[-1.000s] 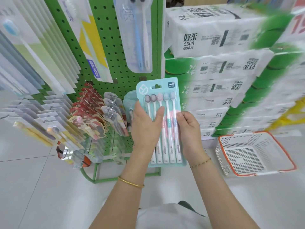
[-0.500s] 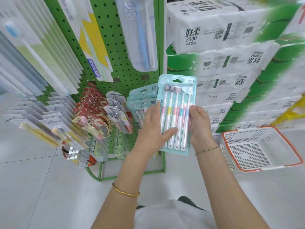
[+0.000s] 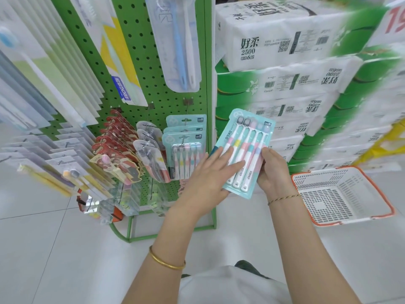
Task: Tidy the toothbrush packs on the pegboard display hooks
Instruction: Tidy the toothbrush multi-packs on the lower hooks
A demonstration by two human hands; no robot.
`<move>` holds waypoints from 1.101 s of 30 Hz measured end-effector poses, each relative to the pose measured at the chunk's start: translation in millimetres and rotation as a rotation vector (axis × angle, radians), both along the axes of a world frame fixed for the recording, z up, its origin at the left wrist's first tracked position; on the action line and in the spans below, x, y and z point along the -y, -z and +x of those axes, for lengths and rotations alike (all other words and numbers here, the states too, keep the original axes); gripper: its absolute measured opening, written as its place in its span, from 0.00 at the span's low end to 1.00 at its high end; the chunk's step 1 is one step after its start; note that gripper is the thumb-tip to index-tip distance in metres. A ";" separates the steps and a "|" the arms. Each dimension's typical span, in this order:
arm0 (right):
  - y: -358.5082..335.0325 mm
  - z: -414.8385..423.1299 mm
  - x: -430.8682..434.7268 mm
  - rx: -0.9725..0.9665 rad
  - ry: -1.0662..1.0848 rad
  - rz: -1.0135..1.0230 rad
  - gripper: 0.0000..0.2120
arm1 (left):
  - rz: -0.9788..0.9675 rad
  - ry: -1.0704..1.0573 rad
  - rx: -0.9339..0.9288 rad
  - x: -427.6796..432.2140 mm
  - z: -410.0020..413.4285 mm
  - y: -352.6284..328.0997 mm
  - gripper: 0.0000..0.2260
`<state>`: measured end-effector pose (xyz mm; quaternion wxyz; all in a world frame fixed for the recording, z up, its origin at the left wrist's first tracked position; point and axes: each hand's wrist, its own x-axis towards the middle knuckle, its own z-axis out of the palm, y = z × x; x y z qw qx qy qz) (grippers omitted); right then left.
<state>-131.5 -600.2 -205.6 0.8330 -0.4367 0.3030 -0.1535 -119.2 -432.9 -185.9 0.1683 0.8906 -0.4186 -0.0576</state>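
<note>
Toothbrush pack (image 3: 249,139) sits between your hands, off the hooks, its top leaning to the right. Your left hand (image 3: 210,178) lies flat, fingers straight across its lower front. Your right hand (image 3: 274,172) grips its right edge, thumb on the front, fingers curled behind. It is a flat mint card under a glossy clear blister, with rounded corners and slim brushes side by side. Left of your left hand, matching packs (image 3: 185,148) hang on a thin wire hook (image 3: 187,113) from the green perforated pegboard (image 3: 140,62), close to its right frame edge. Right of your right hand stands a white lattice basket (image 3: 341,194) with an orange rim, apart from the pack. Glossy pale tile lies open below both wrists
</note>
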 end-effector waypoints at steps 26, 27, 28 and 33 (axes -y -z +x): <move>5.2 -3.3 -20.4 0.083 0.043 -0.046 0.06 | -1.055 -0.828 -0.741 -2.3 12.4 -7.6 0.13; 4.4 -3.1 -21.2 0.087 0.042 -0.074 0.06 | -1.046 -0.864 -0.689 -1.3 12.7 -7.9 0.17; 3.2 -2.7 -22.1 0.093 0.036 -0.106 0.06 | -1.038 -0.897 -0.648 -0.2 12.5 -9.1 0.23; -3.9 -1.8 -22.9 0.111 0.005 -0.283 0.10 | -0.882 -0.888 -0.373 -0.9 10.2 -13.8 0.47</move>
